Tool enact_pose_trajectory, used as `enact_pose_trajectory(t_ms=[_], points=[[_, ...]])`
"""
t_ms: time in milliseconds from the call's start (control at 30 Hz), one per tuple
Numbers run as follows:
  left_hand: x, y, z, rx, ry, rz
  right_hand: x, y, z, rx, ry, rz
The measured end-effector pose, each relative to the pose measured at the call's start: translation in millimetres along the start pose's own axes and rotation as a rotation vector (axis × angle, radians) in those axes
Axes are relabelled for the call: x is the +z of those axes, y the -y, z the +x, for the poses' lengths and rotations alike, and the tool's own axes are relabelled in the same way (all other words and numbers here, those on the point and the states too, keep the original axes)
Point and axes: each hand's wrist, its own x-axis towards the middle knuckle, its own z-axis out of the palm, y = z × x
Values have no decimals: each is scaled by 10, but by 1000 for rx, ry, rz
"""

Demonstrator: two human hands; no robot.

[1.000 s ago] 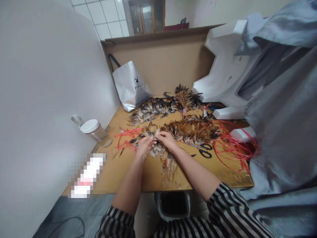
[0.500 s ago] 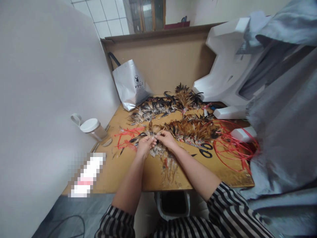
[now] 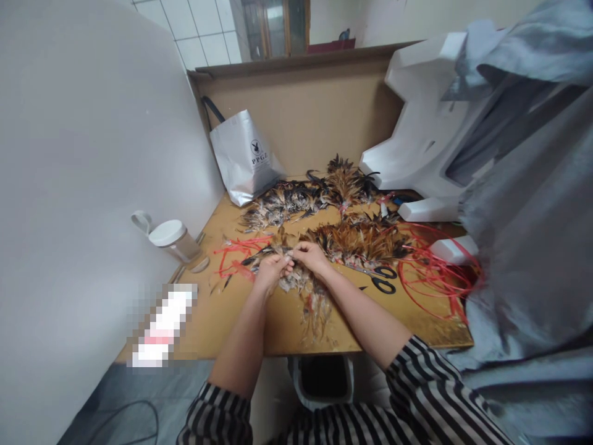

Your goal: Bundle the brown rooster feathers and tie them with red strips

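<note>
My left hand [image 3: 269, 271] and my right hand [image 3: 313, 257] meet over the middle of a yellow-brown table [image 3: 222, 315]. Both are closed in a pinch on a small bunch of brown and black feathers [image 3: 283, 246] held between them. More loose feathers [image 3: 315, 303] lie on the table just below my hands. A large pile of feathers [image 3: 361, 242] sits to the right of my right hand, and another pile [image 3: 287, 203] lies further back.
Black scissors [image 3: 382, 279] lie right of my hands beside tangled red strips [image 3: 430, 272]; more red strips [image 3: 236, 253] lie left. A lidded jar [image 3: 175, 240] stands by the left wall, a silver bag [image 3: 245, 157] at the back, white foam blocks [image 3: 417, 123] and grey cloth [image 3: 532, 216] right. A bin [image 3: 324, 378] sits below.
My hands have shifted slightly away from me with the feather bunch; otherwise nothing has moved.
</note>
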Motion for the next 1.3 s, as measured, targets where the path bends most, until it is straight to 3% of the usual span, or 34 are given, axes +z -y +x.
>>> enact_pose_trajectory(t_ms=[133, 267, 433, 667, 800, 900, 967, 1067, 1133, 1200, 1300], points=[[-53, -39, 43, 87, -124, -139, -175, 52, 115, -55, -93, -174], [-109, -47, 88, 91, -209, -279, -315, 125, 187, -107, -42, -631], [-110, -40, 92, 86, -198, -295, -171, 248, 189, -12, 52, -1160], [-117, -31, 88, 85, -188, -296, 186, 237, 285, 94, 121, -1366], [-115, -31, 89, 81, -178, -293, 200, 175, 321, 80, 99, -1363], [-108, -42, 83, 75, -168, -298, 62, 145, 293, 56, 56, -1190], [-99, -48, 73, 68, -153, -297, -65, 125, 234, 31, 49, -828], [-67, -44, 43, 44, -120, -265, -221, 98, 100, 128, 32, -207], [-34, -29, 15, 12, -78, -225, -269, 84, 9, 154, 48, 92], [6, -7, -10, -36, -19, -188, -270, 69, -57, 140, 49, 263], [69, 22, -32, -112, 29, -192, -220, 34, -102, 101, 18, 322]])
